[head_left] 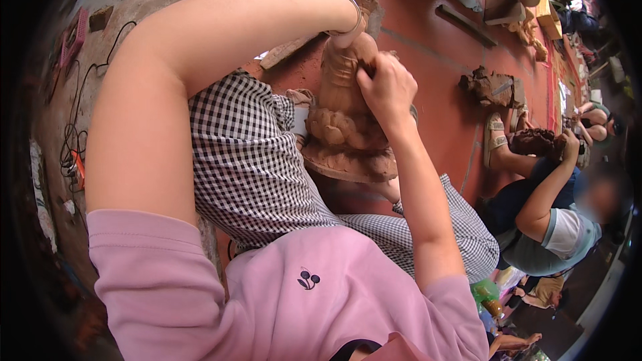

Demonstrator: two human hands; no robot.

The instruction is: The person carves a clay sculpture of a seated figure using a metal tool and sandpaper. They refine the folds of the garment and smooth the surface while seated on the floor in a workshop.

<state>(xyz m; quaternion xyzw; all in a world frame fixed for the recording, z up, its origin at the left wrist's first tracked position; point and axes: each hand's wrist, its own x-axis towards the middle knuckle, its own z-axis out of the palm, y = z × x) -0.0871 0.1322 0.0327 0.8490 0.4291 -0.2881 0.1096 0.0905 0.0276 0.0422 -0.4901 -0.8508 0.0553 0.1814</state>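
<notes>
A brown clay statue [339, 83] stands between my legs, with carved folds on its body and a rounded, petal-like base [341, 130] on a flat clay slab [354, 164]. My left hand [346, 39] reaches over from the left and bends down at the statue's upper part. A thin bracelet circles that wrist, and its fingers are mostly hidden. Against the statue's right side, my right hand [389, 90] has its fingers curled closed. Whatever it may pinch is hidden from view.
A wooden board [287, 52] lies left of the statue, and a dark bar [466, 25] rests on the red tiles. To the right are a rough clay block [493, 87] and a seated person [548, 227] handling dark clay. Black cable [75, 140] trails at the left.
</notes>
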